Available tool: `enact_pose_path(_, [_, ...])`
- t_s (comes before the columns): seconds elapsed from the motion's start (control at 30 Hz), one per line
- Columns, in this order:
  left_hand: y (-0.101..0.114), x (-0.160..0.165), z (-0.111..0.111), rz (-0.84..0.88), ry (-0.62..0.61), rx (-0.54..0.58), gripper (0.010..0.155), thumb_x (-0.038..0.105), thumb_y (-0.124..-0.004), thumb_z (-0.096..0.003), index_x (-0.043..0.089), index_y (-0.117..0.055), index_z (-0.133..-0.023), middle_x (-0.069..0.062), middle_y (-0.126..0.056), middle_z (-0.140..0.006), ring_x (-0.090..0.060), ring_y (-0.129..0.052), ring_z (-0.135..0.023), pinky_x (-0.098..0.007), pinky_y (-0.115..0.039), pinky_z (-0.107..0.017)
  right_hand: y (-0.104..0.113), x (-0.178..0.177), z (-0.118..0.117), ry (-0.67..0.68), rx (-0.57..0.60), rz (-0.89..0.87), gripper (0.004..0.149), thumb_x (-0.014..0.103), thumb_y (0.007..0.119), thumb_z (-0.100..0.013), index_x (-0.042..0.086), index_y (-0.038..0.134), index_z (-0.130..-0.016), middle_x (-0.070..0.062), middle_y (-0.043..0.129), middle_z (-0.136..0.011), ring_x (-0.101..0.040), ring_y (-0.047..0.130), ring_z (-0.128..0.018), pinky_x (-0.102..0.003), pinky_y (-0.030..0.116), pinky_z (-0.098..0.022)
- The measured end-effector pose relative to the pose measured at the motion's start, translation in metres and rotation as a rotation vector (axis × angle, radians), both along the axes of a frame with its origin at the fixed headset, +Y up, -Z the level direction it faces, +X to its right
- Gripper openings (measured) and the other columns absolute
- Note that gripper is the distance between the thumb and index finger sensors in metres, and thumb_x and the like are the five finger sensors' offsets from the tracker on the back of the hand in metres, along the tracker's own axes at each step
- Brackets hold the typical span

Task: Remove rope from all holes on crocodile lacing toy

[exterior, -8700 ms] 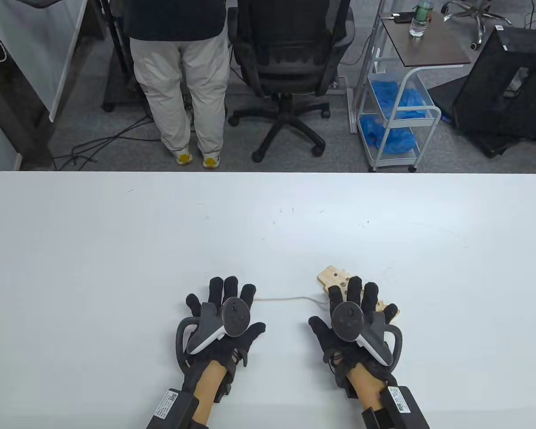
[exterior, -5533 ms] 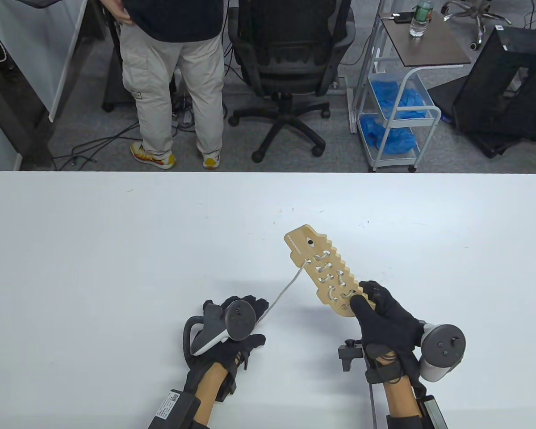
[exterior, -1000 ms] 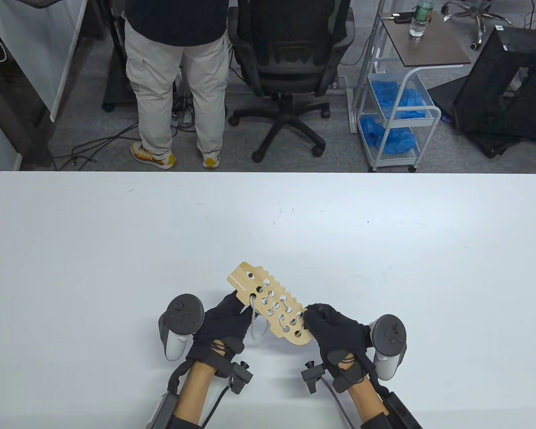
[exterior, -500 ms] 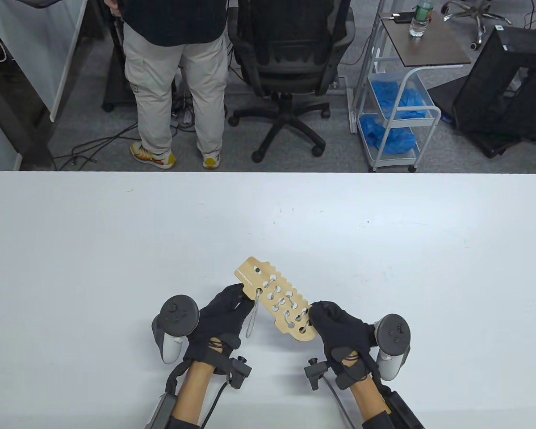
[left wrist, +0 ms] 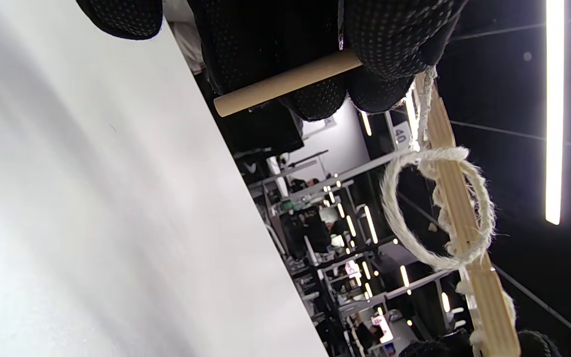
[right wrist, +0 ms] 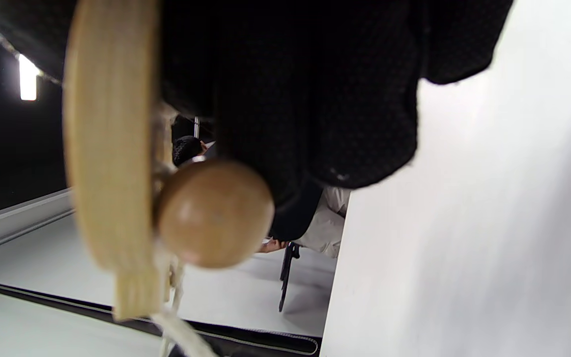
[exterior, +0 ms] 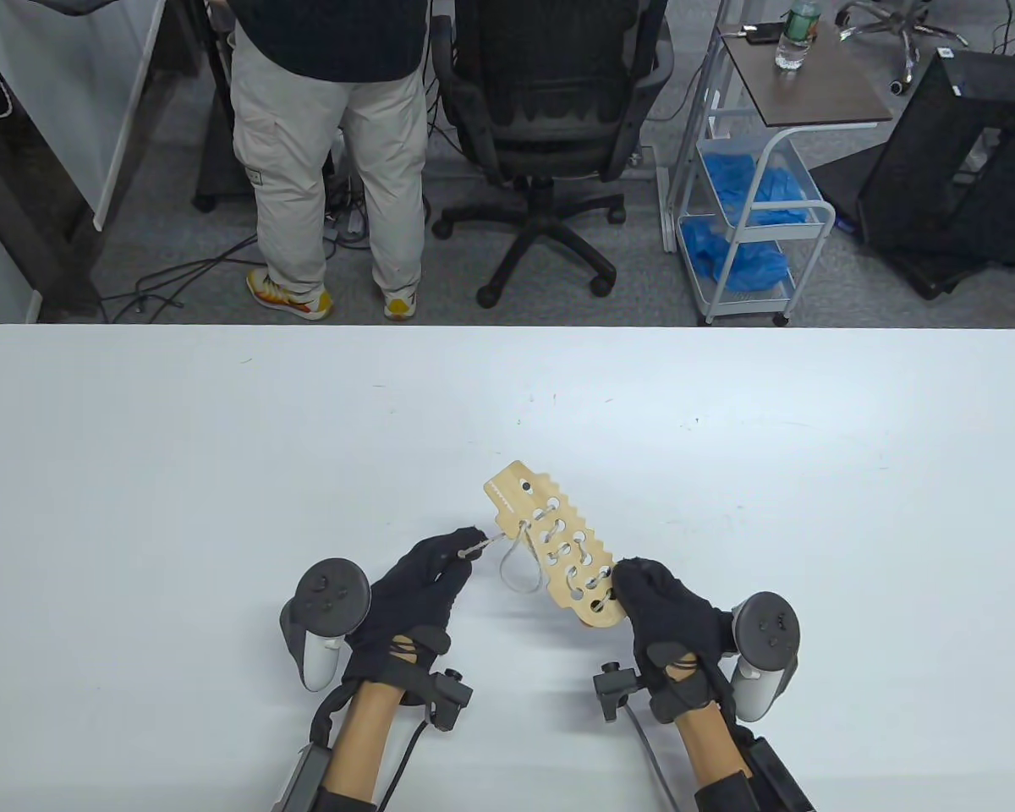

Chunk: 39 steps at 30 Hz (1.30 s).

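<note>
- Right hand [exterior: 672, 613]: fingers curled round the tail end of the toy [exterior: 558, 541], thumb on top, holding it up off the table [exterior: 220, 440]. In the right wrist view a wooden bead [right wrist: 214, 213] sits under the board right against our fingers [right wrist: 315, 99]. We judge it's the rope's stop end, so it shouldn't pull through.
- Left hand [exterior: 419, 584]: fingertips pinch the wooden needle [left wrist: 285, 83] at the rope's free end. Needle is a smooth dowel and likely slippery in the glove, so pinch it mid-length, not at the tip.
- Rope [exterior: 516, 567]: runs taut from our left fingertips to the first hole near the head, with a slack loop hanging below that hole. Soft, frayed, light. We expect it to snag on hole edges, so pull straight along each hole's axis.
- Toy: thin flat wood, stiff, light, head pointing away from both hands. Most holes between the loop and our right fingers look laced. Edge grip at the tail is fine and leaves the holes clear.
- Beyond the fingers: bare table only.
</note>
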<state>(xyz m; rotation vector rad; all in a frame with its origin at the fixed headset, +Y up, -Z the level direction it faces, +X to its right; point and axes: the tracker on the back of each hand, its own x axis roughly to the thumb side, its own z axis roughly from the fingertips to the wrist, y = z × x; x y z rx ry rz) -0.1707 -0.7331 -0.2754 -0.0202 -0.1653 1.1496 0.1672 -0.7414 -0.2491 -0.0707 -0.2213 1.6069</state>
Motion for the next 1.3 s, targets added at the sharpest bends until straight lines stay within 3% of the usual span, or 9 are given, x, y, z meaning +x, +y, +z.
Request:
enact_pose_path(0.27, [0.002,-0.007,0.0,-0.028,0.041,0.011,0.047,0.041,-0.074,-0.0508,0.044,-0.077,-0.098,0.005,-0.089,-0.097,-0.022,-0.084,-0.09,-0.066,-0.06,-0.072,-0.004,0.015,0.0,-0.09,-0.057,-0.031,0.043,0.043,0.083,-0.039,0.008,0.089,-0.064,-0.015,0.106,-0.049,-0.036,0.104,-0.046,-0.067,0.07,-0.052])
enact_pose_path(0.63, [0.006,-0.023,0.001,-0.165,0.187,0.046,0.052,0.038,-0.076,-0.0503,0.047,-0.065,-0.101,0.009,-0.097,-0.089,-0.018,-0.092,-0.084,-0.062,-0.066,-0.071,-0.007,0.042,-0.001,-0.196,-0.111,-0.065,0.044,0.043,0.083,-0.039,0.008,0.088,-0.064,-0.015,0.105,-0.05,-0.036,0.103,-0.047,-0.067,0.07,-0.053])
enact_pose_path(0.97, [0.007,-0.035,0.001,-0.207,0.273,0.035,0.044,0.039,-0.081,-0.0482,0.044,-0.08,-0.091,0.005,-0.089,-0.097,-0.02,-0.088,-0.086,-0.062,-0.065,-0.071,-0.014,0.06,0.001,-0.272,-0.169,-0.18,0.044,0.043,0.082,-0.04,0.008,0.087,-0.065,-0.014,0.105,-0.051,-0.036,0.103,-0.048,-0.066,0.069,-0.053])
enact_pose_path(1.3, [0.004,-0.047,0.001,-0.192,0.324,0.017,0.047,0.035,-0.083,-0.0477,0.047,-0.078,-0.093,0.007,-0.092,-0.092,-0.018,-0.09,-0.082,-0.062,-0.065,-0.071,-0.026,0.076,0.006,-0.364,-0.245,-0.356,0.044,0.044,0.081,-0.041,0.009,0.085,-0.067,-0.014,0.104,-0.053,-0.036,0.102,-0.05,-0.066,0.069,-0.054])
